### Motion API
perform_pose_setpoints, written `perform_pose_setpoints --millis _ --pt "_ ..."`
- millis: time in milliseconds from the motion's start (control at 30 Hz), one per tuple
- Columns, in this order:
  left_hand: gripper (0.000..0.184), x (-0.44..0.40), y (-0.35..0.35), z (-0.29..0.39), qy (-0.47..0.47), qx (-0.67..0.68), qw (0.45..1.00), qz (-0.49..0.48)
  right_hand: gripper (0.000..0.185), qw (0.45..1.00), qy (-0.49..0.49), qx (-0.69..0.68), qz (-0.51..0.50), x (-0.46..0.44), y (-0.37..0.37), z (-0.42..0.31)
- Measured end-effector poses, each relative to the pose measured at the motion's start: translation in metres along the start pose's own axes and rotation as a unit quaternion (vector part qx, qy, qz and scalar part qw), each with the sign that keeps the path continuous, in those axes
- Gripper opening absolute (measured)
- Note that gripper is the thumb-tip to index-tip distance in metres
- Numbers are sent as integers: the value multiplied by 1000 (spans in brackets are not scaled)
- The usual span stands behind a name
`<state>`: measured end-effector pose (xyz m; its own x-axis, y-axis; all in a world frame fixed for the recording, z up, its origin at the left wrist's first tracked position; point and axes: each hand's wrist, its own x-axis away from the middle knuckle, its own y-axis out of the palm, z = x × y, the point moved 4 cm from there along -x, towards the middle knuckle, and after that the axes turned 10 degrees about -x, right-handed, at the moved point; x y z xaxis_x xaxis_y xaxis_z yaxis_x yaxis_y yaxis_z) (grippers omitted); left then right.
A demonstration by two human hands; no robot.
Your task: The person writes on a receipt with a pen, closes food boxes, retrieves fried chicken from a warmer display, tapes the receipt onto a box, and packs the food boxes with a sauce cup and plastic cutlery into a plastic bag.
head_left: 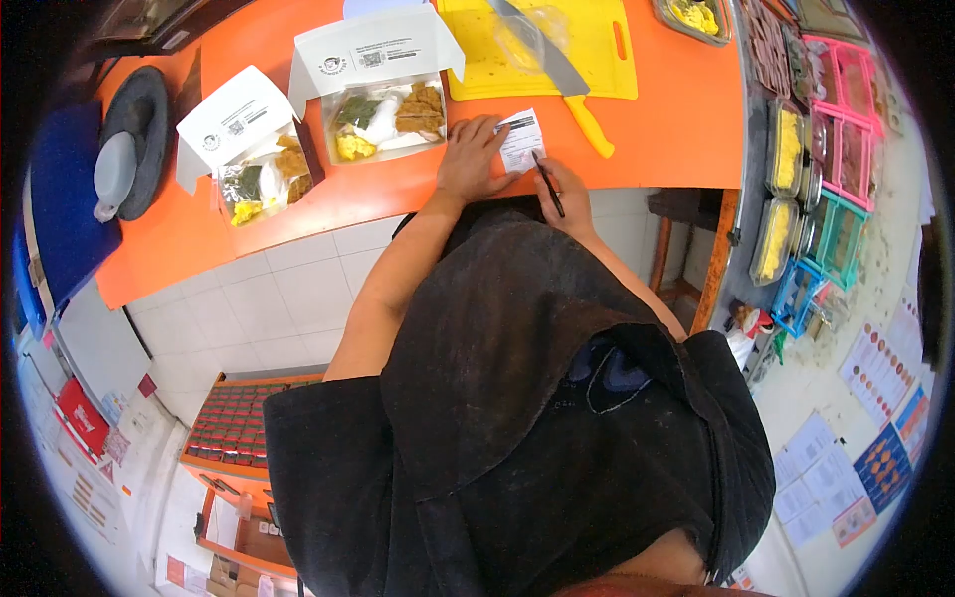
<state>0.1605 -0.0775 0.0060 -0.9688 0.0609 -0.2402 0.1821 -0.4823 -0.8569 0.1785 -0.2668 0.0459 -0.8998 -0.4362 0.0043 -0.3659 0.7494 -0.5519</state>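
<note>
On the orange table point(676, 129), a small white printed slip point(520, 140) lies near the front edge. My left hand point(475, 159) rests flat with its fingers spread, touching the slip's left side. A black pen point(548, 187) is held in my right hand point(565, 194), its tip on the slip's lower right. Left of my hands stand two open white boxes, one point(378, 48) nearer and one point(234, 124) farther left. Each holds brown fried pieces, a white bundle, something dark green and something yellow.
A knife point(590, 124) with a yellow handle lies partly on a yellow cutting board point(477, 60). At the far left are a dark stone dish point(154, 119) and a translucent bottle point(115, 164). Food containers point(786, 149) and coloured baskets point(844, 149) line the right side.
</note>
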Motion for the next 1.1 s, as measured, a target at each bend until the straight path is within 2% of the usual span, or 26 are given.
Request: perform_pose_setpoints --millis 100,200,300,400,500,600,700,867,900,1000,1067,1100 --pt "72 -1 3 0 3 -5 1000 -6 25 997 17 -28 -76 5 9 11" --pt "74 0 3 -1 2 -5 1000 -15 25 996 21 -54 -74 4 11 10" --pt "77 1 2 0 -9 8 1000 -25 23 998 -53 10 -13 -2 5 -1" --pt "77 2 4 -1 -11 10 1000 -26 18 995 -35 78 -50 -9 0 -12" --pt "77 2 4 -3 -9 10 999 -32 17 998 19 -38 -46 -9 10 -2" --pt "77 2 5 -3 -8 10 1000 -25 16 997 6 -74 -6 -11 12 -2" --pt "79 2 3 -3 -8 15 1000 -18 19 995 -81 46 24 -21 -1 -19" --pt "80 2 -13 -1 7 46 999 -19 24 965 -145 216 -42 -44 8 -14" --pt "77 5 -18 -2 -10 72 997 -32 25 951 -160 257 -60 -45 15 -1" --pt "66 30 -38 -6 -64 103 991 -50 33 958 -97 260 -70 -46 27 35" --pt "48 63 -30 -23 -114 99 989 2 35 953 -79 285 -65 -48 24 49" --pt "38 68 -51 -20 -149 97 981 82 36 962 -87 257 -42 -49 23 55"
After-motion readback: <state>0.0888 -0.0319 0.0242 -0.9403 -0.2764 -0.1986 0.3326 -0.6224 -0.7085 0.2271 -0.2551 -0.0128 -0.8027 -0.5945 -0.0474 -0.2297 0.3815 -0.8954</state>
